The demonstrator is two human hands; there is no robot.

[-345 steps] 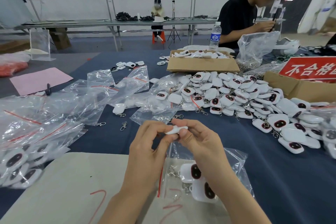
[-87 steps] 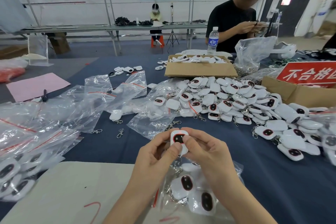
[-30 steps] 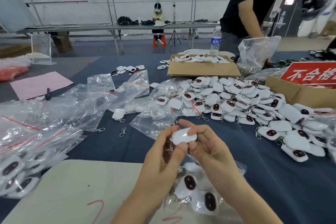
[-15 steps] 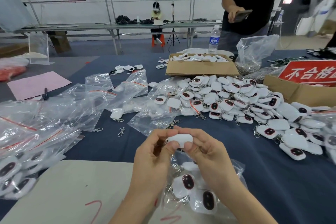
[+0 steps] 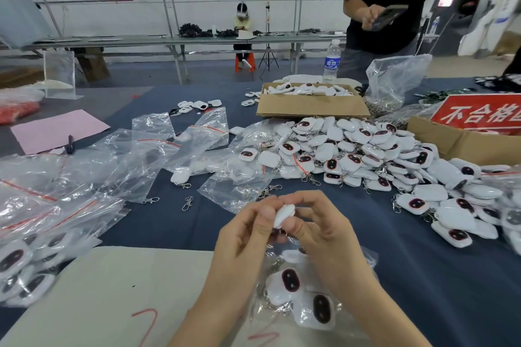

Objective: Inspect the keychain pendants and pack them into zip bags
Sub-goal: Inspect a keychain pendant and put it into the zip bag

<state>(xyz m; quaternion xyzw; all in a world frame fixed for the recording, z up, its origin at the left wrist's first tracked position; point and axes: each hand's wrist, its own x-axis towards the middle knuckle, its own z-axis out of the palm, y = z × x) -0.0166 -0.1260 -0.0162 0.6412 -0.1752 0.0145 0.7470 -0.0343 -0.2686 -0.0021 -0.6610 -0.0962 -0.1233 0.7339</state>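
A white keychain pendant (image 5: 284,215) is pinched between my left hand (image 5: 245,236) and my right hand (image 5: 318,231), above the table's near edge. Its white back faces me and its metal clasp hangs below, mostly hidden by my fingers. Under my hands lies an open zip bag (image 5: 358,259) holding several pendants (image 5: 290,284) with dark oval faces. A large heap of loose pendants (image 5: 366,155) covers the blue cloth to the right. Empty zip bags (image 5: 141,160) with red strips lie scattered to the left.
Filled bags (image 5: 25,262) sit at the left edge. A beige mat (image 5: 98,296) lies under my forearms. A flat cardboard box (image 5: 310,104) of pendants stands behind the heap, a box with a red sign (image 5: 479,115) at right. A person in black (image 5: 389,8) stands across the table.
My hands have turned the pendant from lying flat to standing more on edge. The person across the table has stood up and now holds a phone.
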